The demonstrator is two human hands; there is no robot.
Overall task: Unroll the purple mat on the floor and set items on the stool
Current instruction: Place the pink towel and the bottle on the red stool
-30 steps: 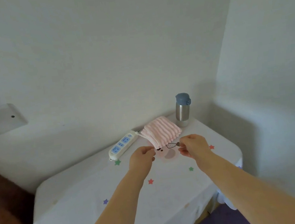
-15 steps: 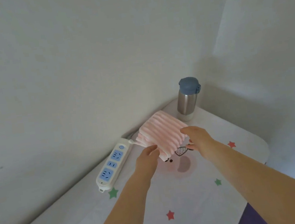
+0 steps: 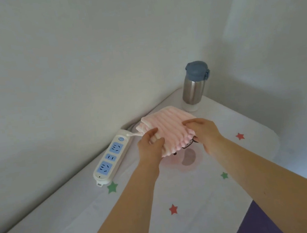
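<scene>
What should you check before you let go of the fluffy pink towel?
1. Towel over the white surface, not past its edge: ok.
2. Left hand and right hand both on it: ok.
3. Clear of the metal bottle: ok, a gap shows.
4. Clear of the power strip: cannot tell, the towel's loop reaches close.
5. Lying flat: cannot tell.

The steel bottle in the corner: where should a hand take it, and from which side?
Judging by its pose, grip the bottle around the bare steel body, below the blue cap. It stands upright near both walls, so come in from the front right. The towel, held by the left hand and right hand, crowds its front left. The cap's side latch makes a top grip awkward.
</scene>
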